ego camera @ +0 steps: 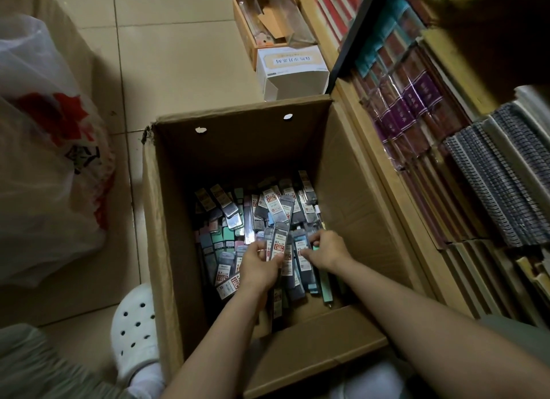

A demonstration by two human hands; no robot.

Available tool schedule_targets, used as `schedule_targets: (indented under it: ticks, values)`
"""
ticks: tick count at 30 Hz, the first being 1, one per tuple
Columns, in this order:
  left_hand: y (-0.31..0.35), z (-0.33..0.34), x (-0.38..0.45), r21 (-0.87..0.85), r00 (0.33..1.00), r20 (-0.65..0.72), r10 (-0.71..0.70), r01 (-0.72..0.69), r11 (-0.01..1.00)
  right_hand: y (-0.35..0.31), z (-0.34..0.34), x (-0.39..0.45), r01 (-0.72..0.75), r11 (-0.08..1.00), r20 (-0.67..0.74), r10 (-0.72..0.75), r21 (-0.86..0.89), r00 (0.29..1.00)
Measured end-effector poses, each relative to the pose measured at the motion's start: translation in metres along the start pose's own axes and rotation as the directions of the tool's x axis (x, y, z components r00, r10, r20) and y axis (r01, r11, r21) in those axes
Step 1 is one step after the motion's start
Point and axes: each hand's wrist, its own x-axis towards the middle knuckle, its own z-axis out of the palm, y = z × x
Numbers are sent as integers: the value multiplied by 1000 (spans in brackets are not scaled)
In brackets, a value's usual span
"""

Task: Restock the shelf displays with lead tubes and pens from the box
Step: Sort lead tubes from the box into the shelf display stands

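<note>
A tall open cardboard box (pixel 166 220) stands on the floor below me. Its bottom is covered with several lead tubes (pixel 268 208), grey, teal and pink, many with red and white labels. My left hand (pixel 259 264) reaches into the box and grips a small bunch of clear lead tubes (pixel 279 244), held upright. My right hand (pixel 326 250) is beside it, fingers curled and pinching at a grey-blue tube (pixel 300 244) in the pile. The shelf (pixel 446 131) rises at the right, packed with notebooks.
A white plastic bag (pixel 50 160) with red print lies at the left. A white carton (pixel 293 71) and a brown box of odds and ends (pixel 262 21) sit behind the big box. My white clog (pixel 135 330) stands by the box's left wall. Tiled floor stretches beyond.
</note>
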Motion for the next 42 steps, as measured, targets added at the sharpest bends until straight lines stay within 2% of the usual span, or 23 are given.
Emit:
schedule_targets:
  ticks: [4, 8, 13, 19, 23, 26, 29, 31, 33, 35, 39, 42]
  values:
    - [-1, -1, -1, -23, 1000, -6, -30, 30, 999, -7, 2, 3, -33, 997, -29, 35, 67, 999]
    - [-1, -2, -4, -34, 999, -10, -43, 43, 999, -9, 2, -1, 7, 991, -63, 1, 134, 998]
    - [-3, -2, -3, -45, 998, -18, -57, 56, 997, -2, -8, 0, 25, 993, -67, -18, 118, 998]
    - [8, -1, -9, -47, 1000, 18, -17, 18, 999, -11, -30, -22, 173, 985, -76, -173, -12, 982]
    - [46, -4, -25, -7, 983, 180, 37, -37, 999, -39, -77, -52, 378, 926, -205, -371, -4, 906]
    - [96, -5, -45, 80, 925, 362, 119, -158, 984, -67, -132, -81, 479, 877, -238, -473, -36, 848]
    - [157, -2, -74, 219, 833, 508, 218, -370, 903, -86, -189, -113, 491, 869, -331, -482, -62, 811]
    - [192, 1, -96, 245, 773, 547, 321, -515, 822, -90, -223, -136, 521, 853, -418, -459, 41, 784]
    - [216, 4, -116, 217, 722, 566, 398, -596, 773, -91, -250, -160, 558, 806, -472, -421, 197, 774]
    - [230, 8, -133, 157, 689, 608, 395, -592, 790, -88, -272, -181, 578, 764, -517, -385, 286, 765]
    - [251, 33, -166, 118, 669, 670, 323, -525, 843, -76, -299, -213, 603, 712, -583, -333, 359, 741]
    - [265, 59, -185, 37, 606, 733, 309, -489, 872, -63, -315, -232, 578, 696, -602, -257, 427, 756]
